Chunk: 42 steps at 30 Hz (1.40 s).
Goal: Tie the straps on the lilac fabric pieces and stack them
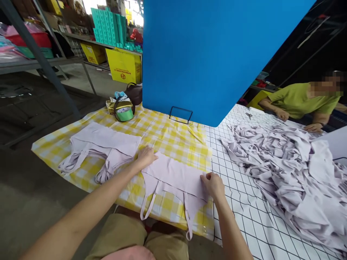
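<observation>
A pale lilac camisole (176,175) with thin straps lies spread out in front of me, its straps pointing toward my lap. My left hand (145,158) is at its upper left corner, fingers closed on the edge and partly hidden by the back of the hand. At the right edge, my right hand (214,184) pinches the cloth between thumb and fingers. Left of my left hand lies a neat stack of the same camisoles (104,139), straps also toward me.
A yellow checked cloth (168,133) covers my side of the table. On the right, a large heap of lilac garments (287,169) lies on a white gridded cloth (230,180). A blue board (211,54) stands ahead. Green tape (125,114) sits back left. A co-worker (298,97) sits far right.
</observation>
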### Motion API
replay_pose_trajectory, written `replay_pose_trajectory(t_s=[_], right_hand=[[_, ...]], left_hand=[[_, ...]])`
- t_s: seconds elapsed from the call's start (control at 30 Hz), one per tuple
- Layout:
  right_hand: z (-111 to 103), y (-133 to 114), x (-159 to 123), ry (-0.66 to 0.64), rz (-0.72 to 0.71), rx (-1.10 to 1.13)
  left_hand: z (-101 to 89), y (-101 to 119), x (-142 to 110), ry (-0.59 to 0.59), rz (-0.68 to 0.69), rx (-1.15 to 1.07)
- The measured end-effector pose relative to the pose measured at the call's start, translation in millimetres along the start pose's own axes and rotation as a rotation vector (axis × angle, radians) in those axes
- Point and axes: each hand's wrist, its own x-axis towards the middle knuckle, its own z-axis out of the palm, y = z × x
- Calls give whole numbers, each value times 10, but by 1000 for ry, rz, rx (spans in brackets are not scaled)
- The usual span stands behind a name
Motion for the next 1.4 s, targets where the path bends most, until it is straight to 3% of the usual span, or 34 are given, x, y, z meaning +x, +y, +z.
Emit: replay_pose_trajectory(t_s=[0.17,0.33,0.43,0.53,0.77,0.9,1.17,1.3,1.4], right_hand=[[-7,-4,38,-67,-8,145],[-390,-19,29,-165,-88,450],[-685,-87,113,-175,-109,717],[-973,-209,235,-116,-129,794],[-1603,-687,418,35,-241,811],[-1825,-891,450,65,-295,815],[-1853,-1036,461,38,-336,788],[-1717,-996,441,59,-353,780],[-1522,-816,284,41,-406,696]], left_hand=[[-45,-67,99,-58,99,-215],[-173,-76,130,-66,241,-534],[-380,-2,162,-67,341,-774],[-658,137,205,-40,455,-943],[-1289,494,274,152,582,-928],[-1524,599,266,161,568,-1014],[-1625,534,253,162,526,-1045],[-1581,439,224,238,552,-951],[-1473,248,99,288,557,-859]])
